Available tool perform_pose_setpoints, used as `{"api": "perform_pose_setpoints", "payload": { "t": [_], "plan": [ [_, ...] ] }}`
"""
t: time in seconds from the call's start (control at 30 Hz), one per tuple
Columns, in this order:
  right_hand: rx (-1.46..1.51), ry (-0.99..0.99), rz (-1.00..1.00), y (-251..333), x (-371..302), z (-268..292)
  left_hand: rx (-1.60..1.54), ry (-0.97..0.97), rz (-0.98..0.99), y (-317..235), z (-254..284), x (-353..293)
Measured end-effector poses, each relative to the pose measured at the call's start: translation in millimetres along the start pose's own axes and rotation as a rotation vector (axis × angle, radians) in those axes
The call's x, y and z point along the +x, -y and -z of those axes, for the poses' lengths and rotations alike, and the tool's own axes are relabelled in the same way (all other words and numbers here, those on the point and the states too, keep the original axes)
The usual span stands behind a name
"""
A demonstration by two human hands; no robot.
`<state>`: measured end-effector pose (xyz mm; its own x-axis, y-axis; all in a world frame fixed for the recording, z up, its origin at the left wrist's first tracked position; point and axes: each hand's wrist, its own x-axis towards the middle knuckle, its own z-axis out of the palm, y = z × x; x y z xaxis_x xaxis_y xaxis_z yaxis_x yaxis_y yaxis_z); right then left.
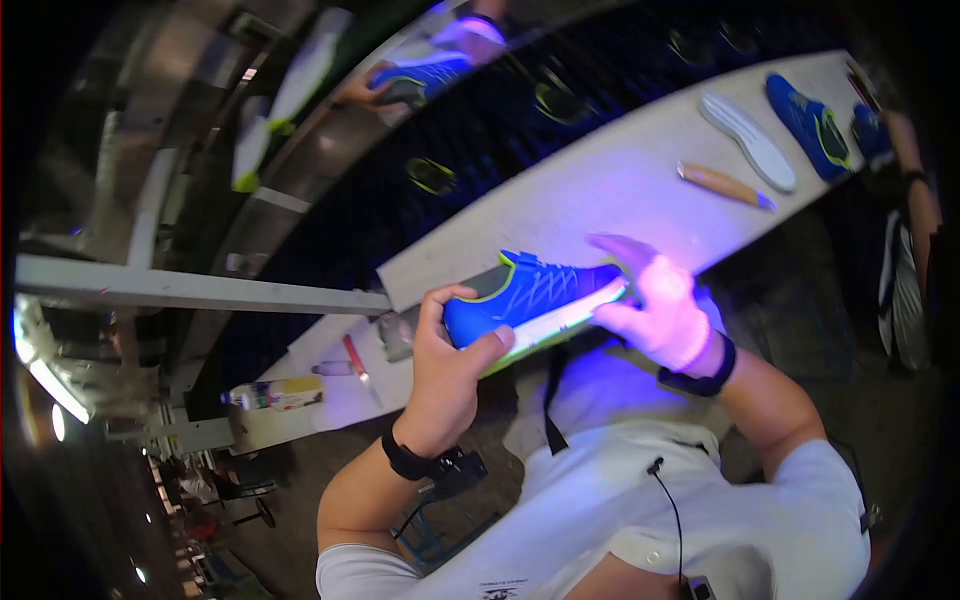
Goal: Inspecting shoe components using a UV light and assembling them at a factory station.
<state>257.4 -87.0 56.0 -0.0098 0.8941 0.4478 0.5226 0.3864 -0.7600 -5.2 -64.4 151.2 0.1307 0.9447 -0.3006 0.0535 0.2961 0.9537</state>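
Observation:
I hold a blue sneaker with a yellow-green collar and a white sole over the near edge of the bench. My left hand, bare, is wrapped round its heel end, thumb on the sole's side. At the toe end, my right hand, in a white glove lit purple, grips the tip between thumb and fingers. The shoe lies on its length between both hands, its sole edge toward me. Part of the toe is hidden by the glove.
On the pale bench lie a white sole, a wooden-handled tool, another blue shoe, a red-handled tool and a bottle. A white metal bar crosses at left. Co-workers' hands hold shoes beyond.

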Motion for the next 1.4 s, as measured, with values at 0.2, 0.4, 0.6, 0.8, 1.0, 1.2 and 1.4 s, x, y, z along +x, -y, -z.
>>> {"api": "perform_pose_setpoints", "payload": {
  "t": [0.2,0.4,0.6,0.8,1.0,1.2,1.4],
  "plan": [
    [-0.115,-0.356,-0.177,-132,14,42,0.361,-0.356,-1.188,-175,33,2],
    [-0.421,-0.287,0.005,-126,12,36,1.135,-0.95,-1.585,-424,93,156],
    [-0.348,-0.366,-0.039,-135,18,39,1.288,-0.572,-1.535,-381,108,228],
    [-0.352,-0.3,0.044,-130,30,39,1.329,-0.648,-0.324,-204,231,221],
    [-0.446,-0.317,-0.035,-139,15,40,0.653,-0.395,-0.3,-192,170,237],
    [-0.551,-0.177,-0.12,-123,21,40,1.096,-0.129,-0.903,-192,60,273],
    [-0.581,-0.212,-0.091,-122,20,40,1.294,-0.056,-0.943,-218,-34,249]
  ]
}}
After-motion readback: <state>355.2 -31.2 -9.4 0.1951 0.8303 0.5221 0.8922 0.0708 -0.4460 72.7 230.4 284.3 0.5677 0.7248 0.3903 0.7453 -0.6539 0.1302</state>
